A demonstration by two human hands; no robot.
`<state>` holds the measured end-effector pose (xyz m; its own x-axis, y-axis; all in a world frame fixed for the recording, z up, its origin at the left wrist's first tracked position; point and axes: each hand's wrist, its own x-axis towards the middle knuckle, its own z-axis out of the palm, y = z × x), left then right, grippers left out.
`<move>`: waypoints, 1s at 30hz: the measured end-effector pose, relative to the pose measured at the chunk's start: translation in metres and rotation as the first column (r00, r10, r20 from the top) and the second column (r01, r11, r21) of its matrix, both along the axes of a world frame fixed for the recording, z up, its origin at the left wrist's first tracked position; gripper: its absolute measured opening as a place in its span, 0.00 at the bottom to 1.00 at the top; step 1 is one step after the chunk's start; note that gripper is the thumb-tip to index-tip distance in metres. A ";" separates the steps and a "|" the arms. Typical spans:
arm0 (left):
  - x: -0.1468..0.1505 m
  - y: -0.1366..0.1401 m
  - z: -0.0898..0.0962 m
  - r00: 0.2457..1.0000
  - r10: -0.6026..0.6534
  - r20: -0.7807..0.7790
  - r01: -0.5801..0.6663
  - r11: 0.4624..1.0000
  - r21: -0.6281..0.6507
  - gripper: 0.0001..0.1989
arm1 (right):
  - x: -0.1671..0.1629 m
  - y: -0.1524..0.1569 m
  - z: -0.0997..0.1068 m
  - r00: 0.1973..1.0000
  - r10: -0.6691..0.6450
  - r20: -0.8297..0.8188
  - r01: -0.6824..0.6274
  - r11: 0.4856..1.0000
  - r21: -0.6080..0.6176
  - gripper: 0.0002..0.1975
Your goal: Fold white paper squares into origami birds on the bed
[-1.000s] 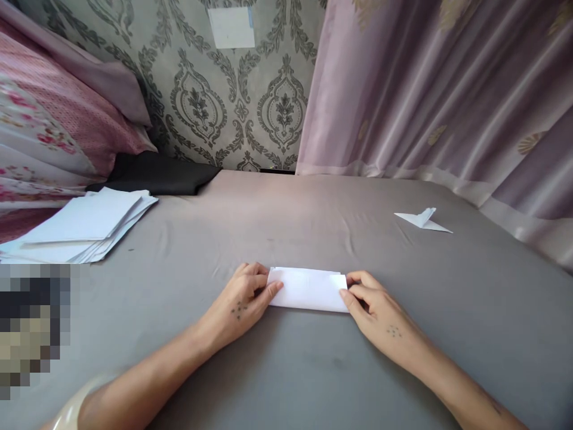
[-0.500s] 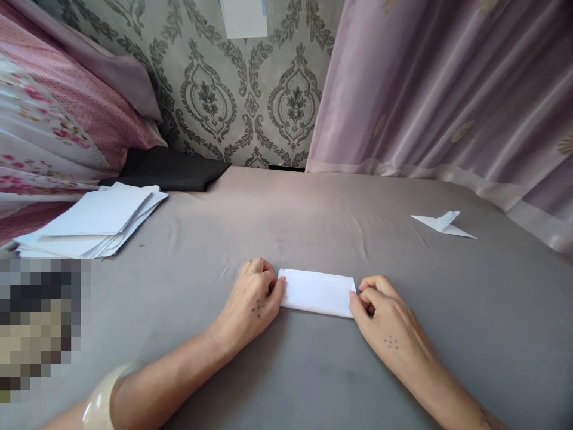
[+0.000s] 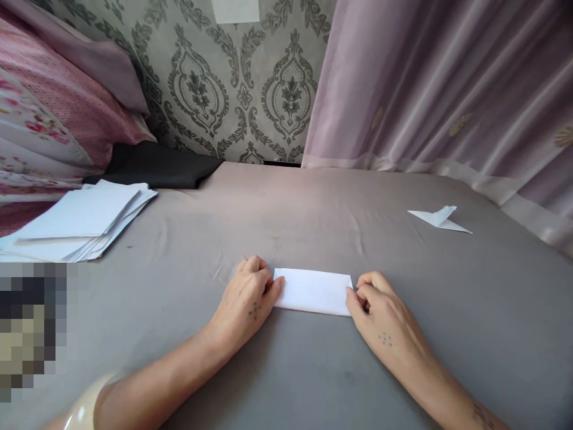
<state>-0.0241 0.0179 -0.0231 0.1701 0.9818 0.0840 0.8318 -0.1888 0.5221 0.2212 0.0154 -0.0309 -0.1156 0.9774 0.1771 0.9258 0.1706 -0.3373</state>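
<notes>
A white sheet of paper, folded into a long narrow rectangle, lies on the grey cloth surface in the middle. My left hand grips its left end, the thumb on top and the other fingers curled at the edge. At the opposite end, my right hand pinches the paper's right edge between thumb and curled fingers. Parts of the fingers under and behind the paper are hidden.
A stack of white paper lies at the left, beside a folded black cloth. On the right rests a folded paper figure with pointed ends. Pink curtains hang along the right behind the grey sheet.
The view has shifted slightly, so the surroundings sit a little more to the left and higher. Both hands keep hold of the folded paper, which looks about the same.
</notes>
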 end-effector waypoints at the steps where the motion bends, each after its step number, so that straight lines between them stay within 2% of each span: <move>1: 0.000 0.000 0.000 1.000 -0.003 -0.007 0.003 1.000 0.002 0.19 | 0.000 0.000 0.000 1.000 -0.001 0.004 0.001 1.000 0.000 0.19; 12: 0.000 0.001 -0.002 0.999 -0.013 -0.035 0.014 0.999 0.043 0.19 | 0.000 -0.001 0.001 0.998 0.024 0.054 -0.025 0.999 0.034 0.18; 24: -0.001 0.002 -0.004 0.998 -0.010 -0.062 0.011 1.000 0.019 0.19 | -0.003 0.000 0.004 0.997 -0.001 0.078 -0.001 1.000 0.025 0.17; 28: 0.000 -0.001 -0.003 0.995 0.010 -0.097 -0.004 0.998 0.060 0.14 | -0.005 -0.004 0.005 0.998 -0.031 0.055 0.027 0.997 0.072 0.08; 30: 0.002 -0.001 -0.002 0.996 0.027 -0.091 -0.020 0.997 0.077 0.09 | -0.006 -0.004 0.006 0.999 0.038 0.013 -0.039 0.994 0.099 0.04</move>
